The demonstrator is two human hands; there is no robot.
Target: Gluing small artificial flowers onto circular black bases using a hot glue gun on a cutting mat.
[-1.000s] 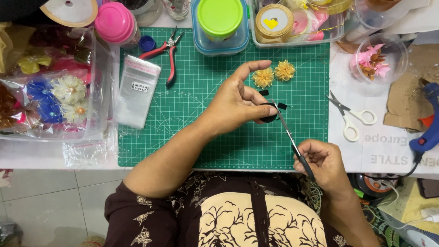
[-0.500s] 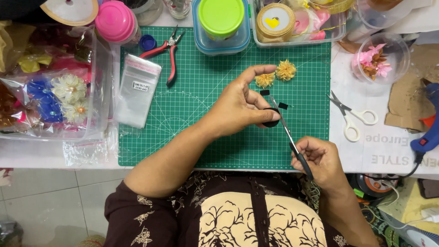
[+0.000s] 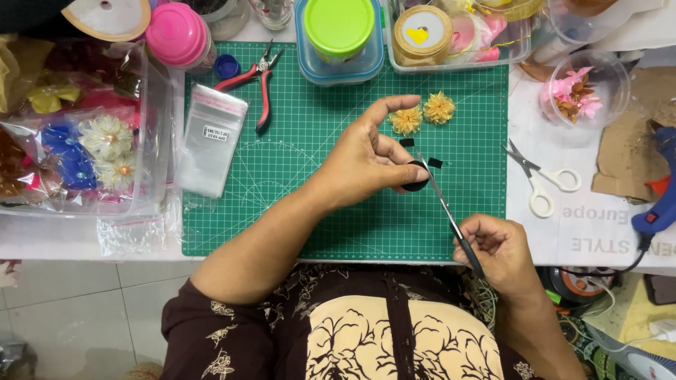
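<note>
Left hand (image 3: 366, 158) pinches a small roll of black ribbon (image 3: 415, 181) between thumb and fingers, index finger sticking out straight, all over the middle of the green gridded mat (image 3: 317, 211). Right hand (image 3: 496, 250) is closed round the dark handles of thin scissors (image 3: 443, 204), the metal blades running up to the roll and touching it. Two tiny black cut bits (image 3: 435, 162) lie flat just beside the blade tips. Two fluffy tan flowers (image 3: 422, 114) sit a bit farther back. White-handled scissors (image 3: 539, 176) lie off the mat to the right, red pliers (image 3: 262, 88) far left
</note>
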